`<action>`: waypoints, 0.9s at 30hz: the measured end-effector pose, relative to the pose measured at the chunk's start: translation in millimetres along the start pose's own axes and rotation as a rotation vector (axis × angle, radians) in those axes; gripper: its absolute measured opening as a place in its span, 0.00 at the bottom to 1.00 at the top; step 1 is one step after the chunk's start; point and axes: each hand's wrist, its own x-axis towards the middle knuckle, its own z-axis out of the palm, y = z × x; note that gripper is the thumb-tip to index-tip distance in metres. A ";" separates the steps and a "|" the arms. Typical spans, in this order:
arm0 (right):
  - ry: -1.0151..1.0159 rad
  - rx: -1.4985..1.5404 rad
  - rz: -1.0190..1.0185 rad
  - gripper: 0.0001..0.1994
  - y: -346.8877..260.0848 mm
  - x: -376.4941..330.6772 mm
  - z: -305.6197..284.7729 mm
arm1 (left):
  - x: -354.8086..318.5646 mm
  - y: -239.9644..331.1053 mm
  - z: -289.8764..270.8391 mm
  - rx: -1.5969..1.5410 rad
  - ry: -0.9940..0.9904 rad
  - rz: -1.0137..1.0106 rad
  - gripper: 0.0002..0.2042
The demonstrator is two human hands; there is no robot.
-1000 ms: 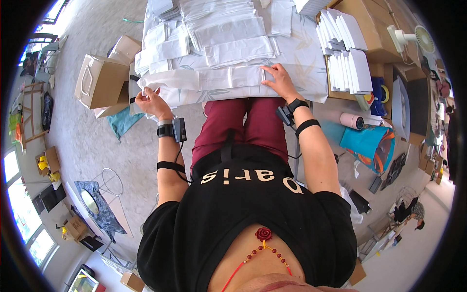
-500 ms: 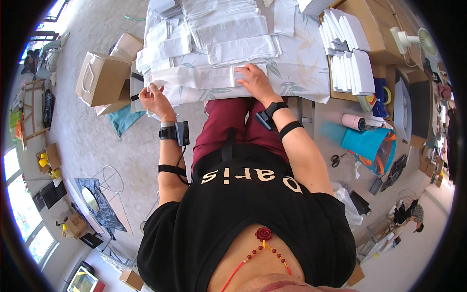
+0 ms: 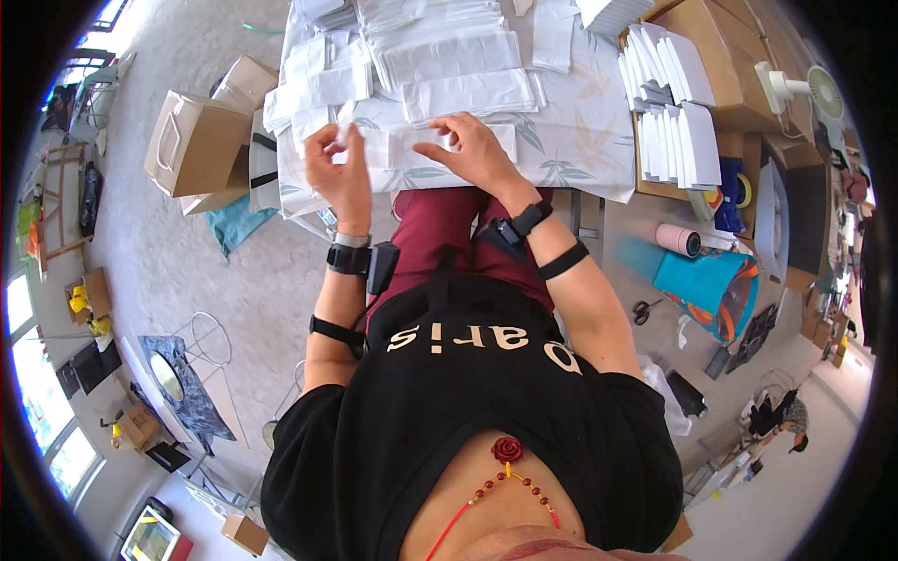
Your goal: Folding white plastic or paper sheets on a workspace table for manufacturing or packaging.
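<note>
A long folded white paper piece (image 3: 412, 147) lies at the near edge of a table (image 3: 561, 150) covered with a leaf-patterned white cloth. My left hand (image 3: 339, 168) pinches the paper's left end and lifts it slightly. My right hand (image 3: 472, 150) rests flat on the paper's right part, fingers spread and pointing left. Both wrists carry black bands with small devices. Several more folded white paper pieces (image 3: 449, 56) lie in rows and stacks farther back on the cloth.
Brown paper bags (image 3: 192, 140) stand on the floor to the left. At the right a cardboard box (image 3: 720, 47) holds stacked white pieces (image 3: 669, 103); a small white fan (image 3: 804, 89), tape rolls (image 3: 725, 196), a teal bag (image 3: 702, 280) and scissors (image 3: 641, 311) lie near it.
My right hand slid left along the paper's near edge toward the middle. My left hand came in from the table's left edge and took hold of the paper's left end.
</note>
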 end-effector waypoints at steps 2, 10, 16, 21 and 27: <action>-0.038 0.261 0.116 0.30 -30.1 4.3 -6.5 | -8.7 20.0 14.5 0.120 -0.067 0.120 0.11; 0.399 0.298 0.121 0.10 -33.8 12.8 -19.8 | -44.5 27.3 52.8 0.173 -0.266 0.353 0.30; 0.447 0.276 0.088 0.11 7.9 2.5 -63.5 | -66.8 -42.1 35.4 0.528 -0.292 0.154 0.42; 0.470 0.249 0.149 0.12 49.9 -17.8 -95.1 | -71.0 -73.4 37.4 0.470 -0.392 0.150 0.33; 0.486 0.168 0.276 0.11 112.7 -43.0 -102.8 | -74.9 -80.4 48.2 0.471 -0.488 0.248 0.20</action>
